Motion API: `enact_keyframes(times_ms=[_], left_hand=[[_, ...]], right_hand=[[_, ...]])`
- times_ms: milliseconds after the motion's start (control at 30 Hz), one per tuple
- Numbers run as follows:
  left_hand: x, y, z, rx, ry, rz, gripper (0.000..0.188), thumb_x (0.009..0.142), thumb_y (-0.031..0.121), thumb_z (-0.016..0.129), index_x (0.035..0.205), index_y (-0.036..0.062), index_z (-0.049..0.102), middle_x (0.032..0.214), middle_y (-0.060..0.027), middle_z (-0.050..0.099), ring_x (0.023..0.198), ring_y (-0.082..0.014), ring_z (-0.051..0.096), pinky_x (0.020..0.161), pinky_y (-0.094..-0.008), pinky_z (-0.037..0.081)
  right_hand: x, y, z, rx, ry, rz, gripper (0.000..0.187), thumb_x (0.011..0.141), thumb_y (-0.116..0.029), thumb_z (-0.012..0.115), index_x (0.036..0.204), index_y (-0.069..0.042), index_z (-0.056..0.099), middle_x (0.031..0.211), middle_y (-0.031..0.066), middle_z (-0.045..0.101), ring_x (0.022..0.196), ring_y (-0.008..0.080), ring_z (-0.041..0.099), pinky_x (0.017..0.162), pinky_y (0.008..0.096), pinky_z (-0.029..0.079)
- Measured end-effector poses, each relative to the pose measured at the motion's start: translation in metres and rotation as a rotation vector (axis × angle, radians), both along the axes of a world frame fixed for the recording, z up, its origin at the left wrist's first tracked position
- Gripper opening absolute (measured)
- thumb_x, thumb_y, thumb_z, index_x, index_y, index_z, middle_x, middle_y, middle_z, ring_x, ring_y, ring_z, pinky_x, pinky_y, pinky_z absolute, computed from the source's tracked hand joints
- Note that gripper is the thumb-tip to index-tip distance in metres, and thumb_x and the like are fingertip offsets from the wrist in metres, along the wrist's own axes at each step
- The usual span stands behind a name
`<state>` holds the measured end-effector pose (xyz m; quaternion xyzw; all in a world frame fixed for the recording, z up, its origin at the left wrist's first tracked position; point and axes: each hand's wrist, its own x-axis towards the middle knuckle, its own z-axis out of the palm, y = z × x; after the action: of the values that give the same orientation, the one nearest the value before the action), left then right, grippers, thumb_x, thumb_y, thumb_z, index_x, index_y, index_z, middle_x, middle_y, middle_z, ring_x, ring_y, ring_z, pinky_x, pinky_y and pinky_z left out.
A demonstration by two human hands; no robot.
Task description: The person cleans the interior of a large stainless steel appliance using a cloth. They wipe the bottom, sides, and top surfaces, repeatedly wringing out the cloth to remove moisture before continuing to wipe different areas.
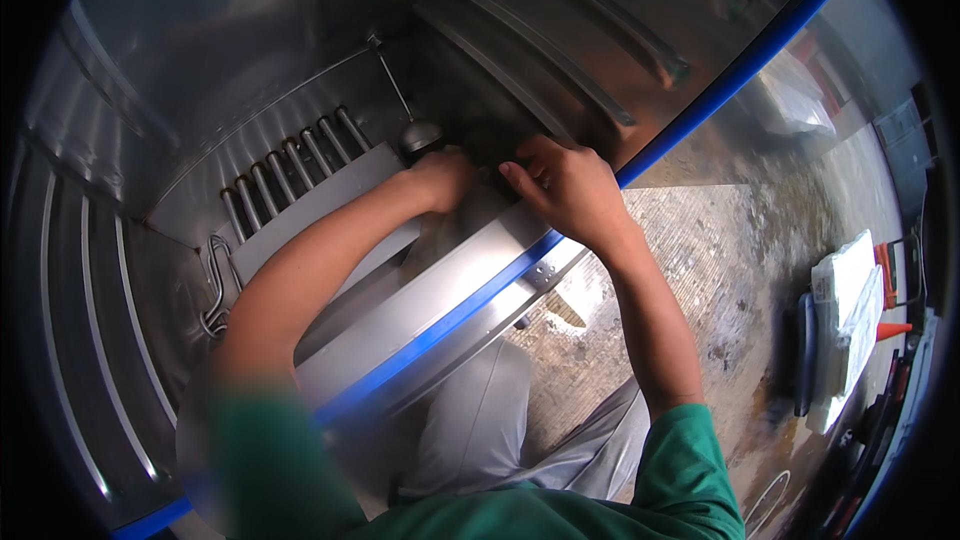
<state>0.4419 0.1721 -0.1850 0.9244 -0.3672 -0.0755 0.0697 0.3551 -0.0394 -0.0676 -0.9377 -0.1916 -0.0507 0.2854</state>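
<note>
Both my hands reach into the bottom corner of a stainless steel cabinet (290,0). My left hand (442,178) is closed, just below a round metal float (421,134) on a thin rod (394,80). Its fingertips are lost in shadow, so what they grip cannot be made out. Over the blue-edged front sill (450,280), my right hand (572,188) bends its fingers and thumb together around something dark and too small to name. A grey metal box (300,215) with a row of metal tubes (292,162) lies beyond my left forearm.
A bent metal tube loop (214,285) stands by the left wall. Ridged rails (90,330) line the cabinet sides. The blue edge (740,70) of the opening runs up to the right. Outside, white packages (845,320) and an orange cone (893,329) sit on the stained floor (690,270).
</note>
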Motion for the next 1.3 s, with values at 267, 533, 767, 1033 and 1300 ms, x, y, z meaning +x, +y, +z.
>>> enact_keyframes(times_ms=[267, 533, 767, 1033, 1300], left_hand=[[-0.018, -0.042, -0.07, 0.039, 0.069, 0.061, 0.032, 0.093, 0.026, 0.064, 0.109, 0.0002, 0.075, 0.105, -0.0247, 0.074, 0.103, -0.0359, 0.073, 0.089, -0.045, 0.057], [-0.024, -0.065, -0.052, -0.06, 0.189, 0.15, 0.035, 0.095, 0.026, 0.061, 0.114, -0.0003, 0.073, 0.11, -0.0262, 0.073, 0.108, -0.0355, 0.071, 0.095, -0.0432, 0.054], [-0.022, -0.053, -0.024, -0.238, 0.395, 0.312, 0.038, 0.096, 0.026, 0.058, 0.119, -0.0007, 0.071, 0.115, -0.0275, 0.072, 0.113, -0.0351, 0.069, 0.1, -0.0416, 0.053], [0.015, -0.019, 0.025, -0.255, 0.617, 0.385, 0.043, 0.097, 0.031, 0.057, 0.122, -0.0018, 0.07, 0.12, -0.029, 0.071, 0.117, -0.0363, 0.067, 0.106, -0.0413, 0.049], [-0.022, -0.024, 0.043, 0.142, -0.223, 0.048, 0.04, 0.091, 0.024, 0.067, 0.126, 0.0052, 0.067, 0.134, -0.0271, 0.064, 0.125, -0.0456, 0.06, 0.106, -0.0486, 0.049]], right_hand=[[-0.002, -0.008, -0.05, 0.272, -0.081, 0.111, 0.031, 0.094, -0.03, 0.069, 0.089, 0.001, 0.068, 0.091, 0.0183, 0.071, 0.087, 0.0399, 0.07, 0.078, 0.0485, 0.056], [-0.007, -0.006, -0.07, 0.283, -0.177, 0.005, 0.028, 0.093, -0.032, 0.066, 0.089, -0.005, 0.07, 0.088, 0.0142, 0.07, 0.091, 0.0352, 0.069, 0.086, 0.0471, 0.052], [-0.011, -0.004, -0.075, 0.318, -0.255, -0.044, 0.027, 0.092, -0.032, 0.065, 0.089, -0.005, 0.07, 0.089, 0.0152, 0.069, 0.092, 0.0365, 0.069, 0.086, 0.0485, 0.053], [-0.011, -0.011, -0.081, 0.358, -0.267, -0.009, 0.025, 0.09, -0.029, 0.065, 0.092, -0.004, 0.071, 0.09, 0.016, 0.069, 0.092, 0.0375, 0.068, 0.085, 0.049, 0.052], [-0.018, -0.014, -0.076, 0.414, -0.251, -0.028, 0.026, 0.091, -0.026, 0.062, 0.088, -0.002, 0.071, 0.09, 0.0185, 0.07, 0.093, 0.0385, 0.069, 0.088, 0.0494, 0.053]])
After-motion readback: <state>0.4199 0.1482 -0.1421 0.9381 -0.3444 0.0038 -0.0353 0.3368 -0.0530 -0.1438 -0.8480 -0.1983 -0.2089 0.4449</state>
